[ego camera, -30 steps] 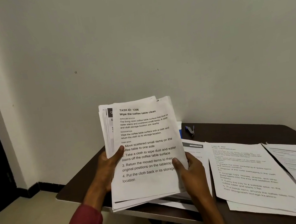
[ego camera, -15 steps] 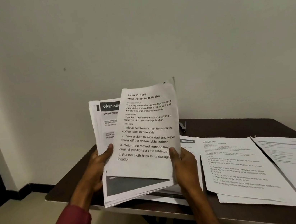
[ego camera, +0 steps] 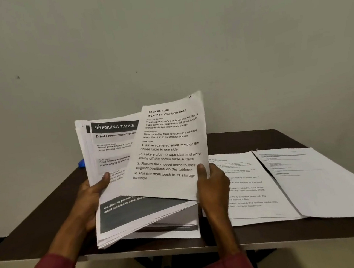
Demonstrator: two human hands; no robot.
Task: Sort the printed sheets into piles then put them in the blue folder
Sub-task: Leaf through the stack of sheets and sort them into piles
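My left hand [ego camera: 91, 201] grips a thick stack of printed sheets [ego camera: 123, 210] upright over the near edge of the table, thumb on the front page headed "Dressing Table". My right hand [ego camera: 213, 187] pinches the lower right corner of the top sheet [ego camera: 169, 148], headed "Wipe the coffee table clean", which is lifted and slid to the right off the stack. A bit of something blue [ego camera: 81, 163] peeks out behind the stack's left edge; I cannot tell whether it is the folder.
The dark brown table [ego camera: 240, 141] stands against a plain wall. Two piles of printed sheets lie flat on it to the right: one [ego camera: 250, 194] next to my right hand, another [ego camera: 317, 182] overlapping it farther right and reaching past the table's front edge.
My right hand has drawn the top sheet to the right, uncovering the "Dressing Table" page below. The view has shifted so the table sits more central.
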